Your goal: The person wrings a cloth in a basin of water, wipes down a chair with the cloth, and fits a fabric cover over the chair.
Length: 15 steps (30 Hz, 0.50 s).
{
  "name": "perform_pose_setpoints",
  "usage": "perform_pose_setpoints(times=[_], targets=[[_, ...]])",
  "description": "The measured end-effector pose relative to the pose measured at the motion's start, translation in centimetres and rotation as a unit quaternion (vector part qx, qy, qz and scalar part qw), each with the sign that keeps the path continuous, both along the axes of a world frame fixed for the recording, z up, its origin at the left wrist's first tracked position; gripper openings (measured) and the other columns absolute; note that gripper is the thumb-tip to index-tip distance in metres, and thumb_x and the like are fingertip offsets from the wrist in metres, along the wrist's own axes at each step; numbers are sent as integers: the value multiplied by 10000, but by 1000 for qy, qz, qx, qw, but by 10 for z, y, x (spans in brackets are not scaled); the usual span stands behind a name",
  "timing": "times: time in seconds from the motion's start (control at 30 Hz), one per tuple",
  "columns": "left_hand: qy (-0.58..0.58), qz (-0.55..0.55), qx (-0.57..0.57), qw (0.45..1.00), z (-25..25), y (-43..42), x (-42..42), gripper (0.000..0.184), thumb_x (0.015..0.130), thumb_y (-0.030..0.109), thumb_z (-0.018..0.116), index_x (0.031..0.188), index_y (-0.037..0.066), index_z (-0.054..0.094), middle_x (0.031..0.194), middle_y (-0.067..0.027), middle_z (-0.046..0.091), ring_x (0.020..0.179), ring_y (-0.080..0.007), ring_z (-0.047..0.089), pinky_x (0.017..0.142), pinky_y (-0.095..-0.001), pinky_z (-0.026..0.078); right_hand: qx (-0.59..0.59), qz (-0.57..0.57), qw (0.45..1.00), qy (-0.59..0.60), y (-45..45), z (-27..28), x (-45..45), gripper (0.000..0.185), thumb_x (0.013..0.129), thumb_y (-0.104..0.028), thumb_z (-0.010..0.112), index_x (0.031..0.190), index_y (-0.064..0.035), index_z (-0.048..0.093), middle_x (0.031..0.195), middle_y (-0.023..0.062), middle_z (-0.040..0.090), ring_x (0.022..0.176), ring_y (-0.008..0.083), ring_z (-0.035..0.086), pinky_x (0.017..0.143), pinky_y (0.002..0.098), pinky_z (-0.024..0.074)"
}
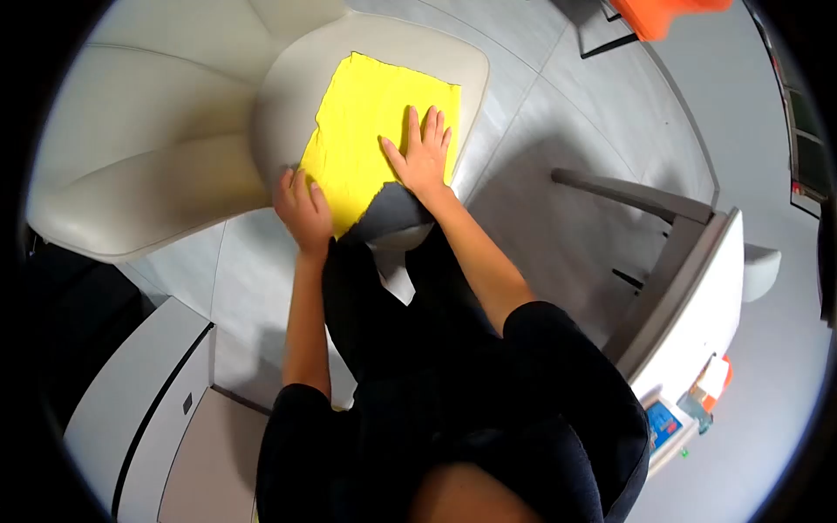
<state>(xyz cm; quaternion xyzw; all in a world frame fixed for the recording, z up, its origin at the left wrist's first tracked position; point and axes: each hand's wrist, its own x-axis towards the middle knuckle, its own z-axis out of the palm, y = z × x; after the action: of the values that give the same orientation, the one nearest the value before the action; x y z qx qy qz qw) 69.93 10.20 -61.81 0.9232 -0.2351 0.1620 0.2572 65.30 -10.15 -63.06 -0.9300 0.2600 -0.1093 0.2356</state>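
A yellow cloth (366, 113) with a dark grey underside lies spread over the seat of a cream chair (292, 96). Its near corner is folded over, so the grey side (392, 212) shows there. My right hand (423, 161) rests flat on the cloth's right part, fingers spread. At the cloth's lower left edge is my left hand (305, 209), fingers stretched forward and slightly bent, the fingertips by the edge. Whether the left thumb touches the cloth is hard to see.
A white-topped table (697, 296) with grey legs stands at the right, small items (667, 423) on it. An orange chair (667, 17) is at the top right. White drawers (148, 392) stand at the lower left. Grey tiles (523, 122) cover the floor.
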Motion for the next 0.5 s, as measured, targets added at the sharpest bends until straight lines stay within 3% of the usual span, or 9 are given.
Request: perform_pose_setpoints(times=[0.1, 0.2, 0.33, 0.4, 0.5], targets=[[-34, -51, -122, 991, -39, 14, 25, 310, 839, 202, 423, 1024, -24, 526, 1133, -200, 477, 1056, -356, 437, 899, -439, 324, -116, -14, 993, 0, -4, -26, 30, 754, 772, -545, 426, 1297, -16, 310, 1338, 322, 162, 1273, 429, 93, 998, 568, 57], [-38, -66, -209, 975, -63, 22, 22, 293, 816, 151, 397, 1011, -25, 527, 1075, -189, 525, 999, -354, 482, 878, -413, 358, -171, 5, 985, -16, -14, -38, 43, 765, 772, -554, 410, 1290, 1, 313, 1317, 340, 198, 1261, 446, 128, 998, 567, 69], [-1, -24, -247, 969, -66, 20, 13, 251, 784, 79, 390, 962, -7, 545, 991, -155, 567, 902, -306, 530, 826, -363, 405, -213, 81, 972, -54, -21, -43, 61, 703, 778, -516, 433, 1287, -41, 338, 1319, 276, 277, 1259, 409, 189, 1003, 559, 83], [5, -40, -273, 961, -65, 25, 12, 254, 805, 74, 379, 989, -16, 529, 994, -158, 561, 944, -280, 524, 856, -337, 396, -178, 125, 976, -11, -22, -32, 75, 779, 762, -568, 418, 1296, -11, 312, 1325, 296, 242, 1268, 415, 158, 1014, 545, 90], [144, -79, -497, 852, -64, 28, 16, 317, 851, 157, 332, 1045, -36, 492, 1049, -168, 539, 1016, -275, 502, 925, -342, 354, -157, 196, 968, 23, -25, -31, 103, 828, 750, -601, 403, 1301, 8, 298, 1327, 309, 225, 1273, 409, 155, 1019, 526, 113]])
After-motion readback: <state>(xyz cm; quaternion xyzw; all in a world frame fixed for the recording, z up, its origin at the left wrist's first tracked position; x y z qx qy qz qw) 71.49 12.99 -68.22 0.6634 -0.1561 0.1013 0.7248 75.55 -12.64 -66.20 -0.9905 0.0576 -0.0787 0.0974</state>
